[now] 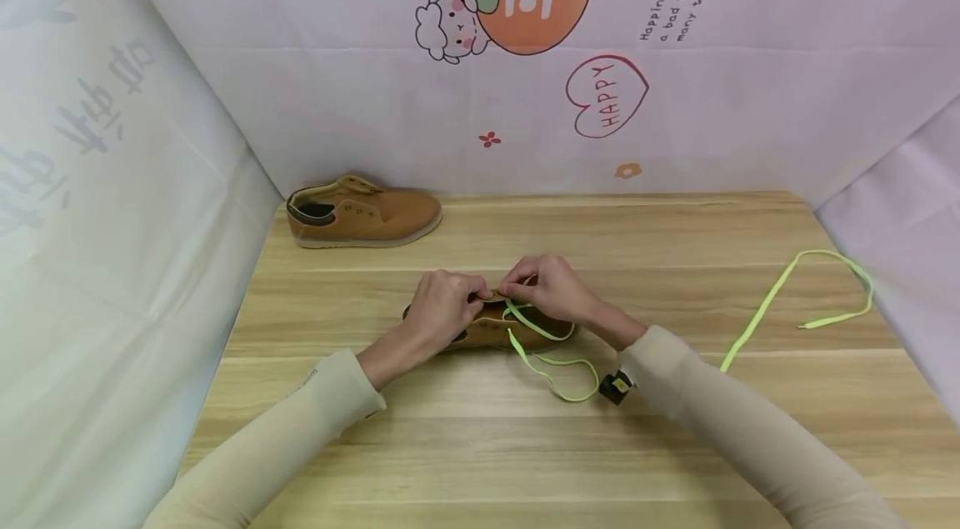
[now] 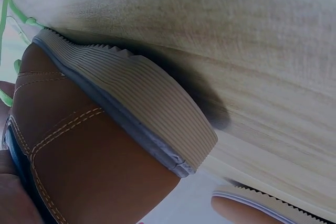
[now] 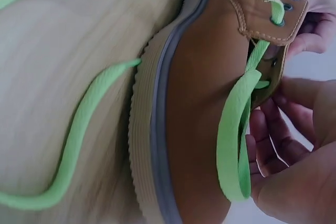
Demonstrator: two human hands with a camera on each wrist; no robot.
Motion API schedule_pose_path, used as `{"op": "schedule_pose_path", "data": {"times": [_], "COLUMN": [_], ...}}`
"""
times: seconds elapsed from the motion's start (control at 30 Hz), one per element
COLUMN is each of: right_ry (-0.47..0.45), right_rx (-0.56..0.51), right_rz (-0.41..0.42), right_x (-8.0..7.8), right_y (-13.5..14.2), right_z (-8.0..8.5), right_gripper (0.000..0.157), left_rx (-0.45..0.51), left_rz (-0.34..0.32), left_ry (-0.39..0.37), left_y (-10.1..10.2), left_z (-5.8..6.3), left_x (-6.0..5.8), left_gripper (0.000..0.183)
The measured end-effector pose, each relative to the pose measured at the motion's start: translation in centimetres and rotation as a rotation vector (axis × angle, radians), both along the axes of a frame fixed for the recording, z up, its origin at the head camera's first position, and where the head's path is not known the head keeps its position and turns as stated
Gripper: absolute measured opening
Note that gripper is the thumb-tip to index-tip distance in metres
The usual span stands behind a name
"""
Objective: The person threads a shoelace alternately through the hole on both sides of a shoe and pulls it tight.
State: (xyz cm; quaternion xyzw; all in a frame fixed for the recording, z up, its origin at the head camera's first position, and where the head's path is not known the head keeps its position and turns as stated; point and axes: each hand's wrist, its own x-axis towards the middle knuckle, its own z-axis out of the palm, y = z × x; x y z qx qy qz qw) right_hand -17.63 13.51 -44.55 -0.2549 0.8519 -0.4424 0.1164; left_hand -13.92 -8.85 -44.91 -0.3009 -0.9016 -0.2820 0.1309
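A brown leather shoe [image 1: 491, 335] lies on the table between both hands, its toe toward the right. My left hand [image 1: 442, 306] pinches the edge of its far eyelet flap. My right hand [image 1: 553, 289] is at the same flap, thumb and fingertips together just outside its lowest eyelet. A flat lime-green shoelace [image 3: 231, 135] passes through an eyelet of the near flap [image 3: 281, 11], loops over the toe and enters the far flap [image 3: 270, 74] at my right fingertips. The flap hides the lace's end there. In the left wrist view the heel [image 2: 100, 166] and ridged sole [image 2: 142, 93] show.
A second brown shoe [image 1: 401, 217] without a lace stands at the back left. Another lime-green lace [image 1: 765, 304] lies on the right of the wooden table [image 1: 465, 454]. A small black device [image 1: 617, 386] sits at my right cuff. White printed cloth walls [image 1: 360, 96] border the table.
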Motion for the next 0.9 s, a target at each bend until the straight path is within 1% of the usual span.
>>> {"op": "schedule_pose_path", "data": {"times": [0.07, 0.13, 0.2, 0.3, 0.4, 0.57, 0.73, 0.8, 0.9], "right_ry": [-0.043, -0.084, -0.118, -0.131, -0.175, -0.339, -0.449, -0.478, -0.49], "right_rx": [-0.004, -0.034, -0.089, -0.171, -0.262, -0.417, -0.456, -0.48, -0.544], "right_rz": [-0.038, -0.07, -0.094, -0.111, -0.14, -0.217, -0.246, -0.263, -0.302], "right_x": [0.1, 0.1, 0.1, -0.1, -0.5, -1.4, -2.3, -2.7, -3.2], "right_y": [-0.2, -0.3, -0.4, -0.3, 0.1, 0.9, 2.1, 2.7, 3.5], "right_z": [0.1, 0.2, 0.3, 0.8, 1.4, 2.7, 3.6, 4.0, 4.6], "right_gripper": [0.012, 0.014, 0.015, 0.017, 0.019, 0.022, 0.023, 0.023, 0.023], "left_rx": [0.007, 0.02, 0.029, 0.037, 0.041, 0.056, 0.079, 0.082, 0.081], "left_rz": [-0.001, -0.006, -0.008, -0.006, -0.001, 0.011, 0.024, 0.028, 0.031], "left_ry": [-0.003, -0.009, -0.011, -0.014, -0.019, -0.019, -0.028, -0.029, -0.026], "left_y": [0.0, 0.1, 0.1, 0.0, 0.0, 0.0, 0.1, 0.1, 0.1], "left_z": [-0.1, -0.1, -0.1, -0.2, -0.3, -0.5, -0.4, -0.4, -0.5], "left_x": [0.0, 0.0, 0.0, 0.0, 0.0, 0.0, -0.1, -0.1, -0.2], "left_gripper": [0.018, 0.017, 0.016, 0.015, 0.014, 0.008, 0.006, 0.007, 0.007]}}
